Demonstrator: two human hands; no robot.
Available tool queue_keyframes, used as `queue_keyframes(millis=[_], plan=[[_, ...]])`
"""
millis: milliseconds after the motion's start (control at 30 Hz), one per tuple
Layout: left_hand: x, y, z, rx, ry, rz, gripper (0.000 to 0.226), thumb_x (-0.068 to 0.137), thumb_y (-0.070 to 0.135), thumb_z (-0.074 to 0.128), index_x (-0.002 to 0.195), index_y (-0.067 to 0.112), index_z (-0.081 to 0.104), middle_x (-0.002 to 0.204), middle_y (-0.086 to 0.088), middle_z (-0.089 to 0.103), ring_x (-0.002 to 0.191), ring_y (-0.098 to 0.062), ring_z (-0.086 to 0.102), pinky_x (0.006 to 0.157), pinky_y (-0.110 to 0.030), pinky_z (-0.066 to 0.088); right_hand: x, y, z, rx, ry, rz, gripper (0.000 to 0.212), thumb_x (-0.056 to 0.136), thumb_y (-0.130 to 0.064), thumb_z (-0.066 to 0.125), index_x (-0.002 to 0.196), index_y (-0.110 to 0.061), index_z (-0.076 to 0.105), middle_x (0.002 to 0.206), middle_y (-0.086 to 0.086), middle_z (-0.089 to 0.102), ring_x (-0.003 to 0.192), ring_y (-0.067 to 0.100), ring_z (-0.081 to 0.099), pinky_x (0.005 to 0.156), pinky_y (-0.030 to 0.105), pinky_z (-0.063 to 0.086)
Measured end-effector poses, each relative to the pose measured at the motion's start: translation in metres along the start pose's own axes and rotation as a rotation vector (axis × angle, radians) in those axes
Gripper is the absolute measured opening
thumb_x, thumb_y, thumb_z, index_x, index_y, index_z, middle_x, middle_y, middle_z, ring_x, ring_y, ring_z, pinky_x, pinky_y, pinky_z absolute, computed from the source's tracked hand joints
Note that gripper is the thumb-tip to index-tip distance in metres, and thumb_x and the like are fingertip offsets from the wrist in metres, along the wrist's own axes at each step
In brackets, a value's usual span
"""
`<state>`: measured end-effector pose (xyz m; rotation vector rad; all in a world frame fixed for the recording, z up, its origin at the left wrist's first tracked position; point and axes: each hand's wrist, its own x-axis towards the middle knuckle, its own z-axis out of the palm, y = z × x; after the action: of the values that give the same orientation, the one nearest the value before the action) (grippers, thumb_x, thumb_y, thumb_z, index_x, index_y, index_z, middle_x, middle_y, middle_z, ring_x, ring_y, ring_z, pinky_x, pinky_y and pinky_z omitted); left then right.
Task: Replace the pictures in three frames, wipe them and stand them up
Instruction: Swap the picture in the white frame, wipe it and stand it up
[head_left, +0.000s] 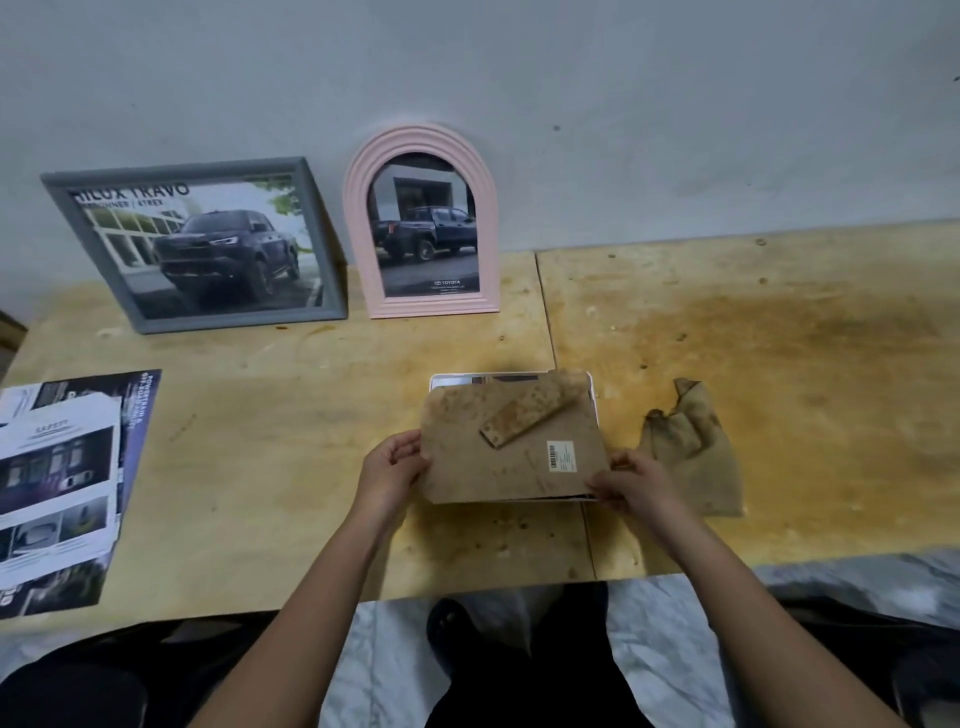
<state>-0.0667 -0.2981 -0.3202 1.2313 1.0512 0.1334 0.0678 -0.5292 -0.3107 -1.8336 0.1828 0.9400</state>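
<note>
Left hand (395, 470) and right hand (631, 480) pinch the backing board's (511, 452) side edges, frame centre — third frame (593, 402) face-down beneath.
Seat board square, press evenly — stand flap (530, 410) stays outward.

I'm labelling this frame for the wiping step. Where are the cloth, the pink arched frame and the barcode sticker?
cloth (693, 457): head view, middle of the crumpled brown fabric.
pink arched frame (358, 218): head view, left side of its ribbed border.
barcode sticker (561, 457): head view, centre of the label.
</note>
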Motion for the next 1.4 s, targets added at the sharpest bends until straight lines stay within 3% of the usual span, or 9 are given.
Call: queue_keyframes(millis=[133, 300, 467, 567, 700, 833, 1067, 1233, 1400], plan=[[0.01, -0.003, 0.0, 0.095, -0.011, 0.05, 0.037, 0.085, -0.013, 0.048, 0.119, -0.002, 0.055, 0.112, -0.016, 0.061, 0.1, -0.023, 0.057, 0.077, -0.026, 0.051, -0.003, 0.008, 0.007, -0.065, 0.131, -0.077, 0.03, 0.08, -0.005, 0.068, 0.104, -0.011, 0.052, 0.082, 0.011, 0.06, 0.065, 0.018, 0.058, 0.055, 0.026, 0.046], [0.013, -0.002, 0.002, 0.253, -0.016, 0.156, 0.038, 0.082, -0.011, 0.051, 0.118, 0.002, 0.056, 0.117, -0.015, 0.06, 0.099, -0.018, 0.056, 0.071, -0.018, 0.046, -0.001, 0.01, 0.012, -0.173, 0.203, -0.174, 0.03, 0.08, -0.008, 0.068, 0.104, -0.013, 0.052, 0.081, 0.006, 0.057, 0.07, 0.018, 0.058, 0.059, 0.028, 0.047], [0.012, -0.009, -0.002, 0.597, 0.026, 0.28, 0.048, 0.085, 0.004, 0.06, 0.131, 0.003, 0.048, 0.13, -0.012, 0.049, 0.119, -0.023, 0.048, 0.096, -0.029, 0.041, 0.004, 0.017, 0.011, -0.54, 0.257, -0.269, 0.036, 0.079, -0.01, 0.068, 0.114, -0.012, 0.058, 0.107, 0.007, 0.051, 0.097, 0.021, 0.051, 0.079, 0.029, 0.043], [0.007, -0.014, -0.006, 0.836, -0.062, 0.391, 0.059, 0.087, 0.017, 0.061, 0.14, 0.004, 0.037, 0.144, -0.01, 0.037, 0.134, -0.025, 0.035, 0.105, -0.028, 0.03, 0.004, 0.016, 0.009, -0.789, 0.202, -0.412, 0.05, 0.08, -0.011, 0.065, 0.128, -0.014, 0.052, 0.124, 0.006, 0.046, 0.115, 0.023, 0.046, 0.09, 0.03, 0.044], [0.002, -0.016, 0.002, 1.098, -0.246, 0.465, 0.068, 0.093, 0.021, 0.054, 0.149, 0.01, 0.016, 0.158, -0.004, 0.007, 0.146, -0.019, 0.005, 0.115, -0.028, 0.015, 0.011, 0.002, 0.016, -1.046, 0.007, -0.462, 0.048, 0.083, -0.014, 0.059, 0.129, -0.016, 0.046, 0.135, 0.005, 0.038, 0.125, 0.025, 0.038, 0.09, 0.036, 0.048], [0.004, -0.01, 0.012, 1.254, -0.266, 0.454, 0.065, 0.093, 0.016, 0.053, 0.149, 0.012, 0.02, 0.159, -0.003, -0.001, 0.142, -0.023, 0.023, 0.105, -0.029, 0.034, 0.015, -0.006, 0.023, -1.087, -0.021, -0.431, 0.049, 0.082, -0.01, 0.06, 0.129, -0.015, 0.047, 0.134, 0.007, 0.034, 0.12, 0.025, 0.042, 0.085, 0.035, 0.05], [0.006, 0.003, 0.033, 1.351, -0.177, 0.379, 0.057, 0.091, 0.004, 0.052, 0.144, 0.008, 0.032, 0.158, -0.01, 0.009, 0.142, -0.025, 0.023, 0.106, -0.031, 0.032, 0.019, -0.017, 0.03, -1.168, 0.001, -0.377, 0.048, 0.08, -0.01, 0.066, 0.125, -0.014, 0.051, 0.123, 0.009, 0.036, 0.114, 0.026, 0.039, 0.086, 0.036, 0.05], [0.012, 0.006, 0.03, 1.37, -0.187, 0.346, 0.058, 0.083, 0.01, 0.065, 0.137, 0.013, 0.045, 0.157, -0.008, 0.018, 0.136, -0.026, 0.034, 0.102, -0.032, 0.036, 0.018, -0.025, 0.035, -1.232, 0.01, -0.343, 0.043, 0.082, -0.009, 0.065, 0.122, -0.015, 0.051, 0.125, 0.01, 0.035, 0.114, 0.028, 0.037, 0.079, 0.033, 0.048], [0.015, 0.01, 0.036, 1.374, -0.047, 0.342, 0.049, 0.082, 0.007, 0.064, 0.13, 0.007, 0.052, 0.135, -0.01, 0.052, 0.11, -0.027, 0.057, 0.082, -0.031, 0.046, 0.017, -0.03, 0.038, -1.267, 0.047, -0.332, 0.041, 0.081, -0.015, 0.067, 0.117, -0.018, 0.05, 0.123, 0.006, 0.036, 0.114, 0.024, 0.037, 0.077, 0.035, 0.051]])
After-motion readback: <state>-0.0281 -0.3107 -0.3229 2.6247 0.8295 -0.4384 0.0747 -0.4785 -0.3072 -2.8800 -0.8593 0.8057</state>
